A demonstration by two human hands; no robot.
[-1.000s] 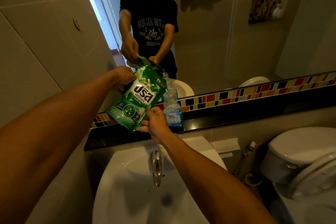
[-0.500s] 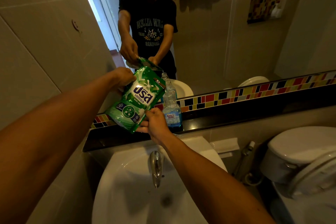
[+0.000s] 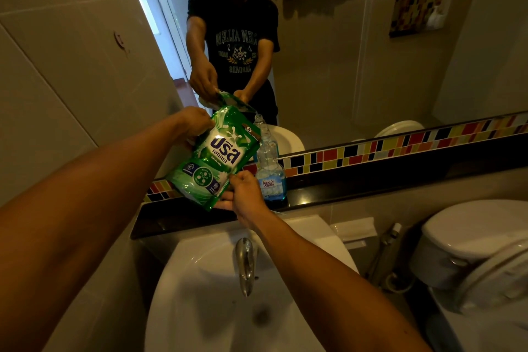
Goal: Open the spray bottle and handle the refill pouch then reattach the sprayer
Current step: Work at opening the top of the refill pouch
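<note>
bathroom shelf (image 3: pixel 371 188) holds the clear plastic spray bottle (image 3: pixel 270 171), sprayer off. left hand (image 3: pixel 194 126) and right hand (image 3: pixel 245 194) pinch the tilted green refill pouch (image 3: pixel 214 160) so it pours in.

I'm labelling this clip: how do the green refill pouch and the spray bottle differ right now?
The refill pouch is green, opaque and soft; the spray bottle is clear, with blue liquid. The pouch is tilted in the air, gripped by the left hand and right hand; the bottle stands upright on the black ledge, sprayer off. Both carry printed labels.
</note>
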